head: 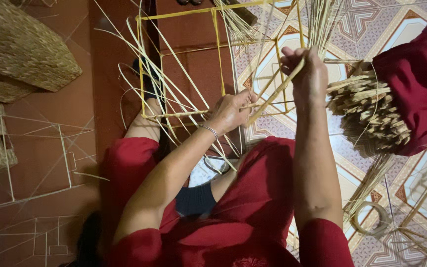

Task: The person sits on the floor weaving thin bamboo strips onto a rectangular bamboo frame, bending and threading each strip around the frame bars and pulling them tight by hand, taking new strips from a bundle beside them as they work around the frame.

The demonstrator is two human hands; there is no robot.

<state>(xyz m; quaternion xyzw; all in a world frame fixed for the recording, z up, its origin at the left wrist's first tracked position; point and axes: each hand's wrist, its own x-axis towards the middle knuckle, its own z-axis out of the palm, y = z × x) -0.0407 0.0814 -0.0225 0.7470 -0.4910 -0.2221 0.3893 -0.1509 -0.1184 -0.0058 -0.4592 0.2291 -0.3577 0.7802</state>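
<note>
Closest to the camera are the person's red sleeves and lap, with both bare forearms reaching away toward a yellow wire frame (pixel 213 59), a box-shaped skeleton of thin rods standing on the floor. The left hand (pixel 231 111) sits at the frame's lower bar, its grip clenched around that bar and the pale reed strips (pixel 174 94) wound along it; a thin silver bracelet (pixel 208 130) circles the wrist just below. The right hand (pixel 305 74), a little beyond the frame's right upright, has its grip closed on a flat straw strip (pixel 273 96) that slants down toward the left hand. Loose strips fan out across the frame's left side and upward past its top bar. Right of the frame, a thick bundle of cut straw (pixel 366 111) rests against another person's red garment (pixel 416 74). Left of the frame, well apart, woven baskets (pixel 21 49) sit on the reddish tile floor (pixel 50 163). Below the bundle, a roll of tape (pixel 369 217) lies on the patterned floor tiles.
</note>
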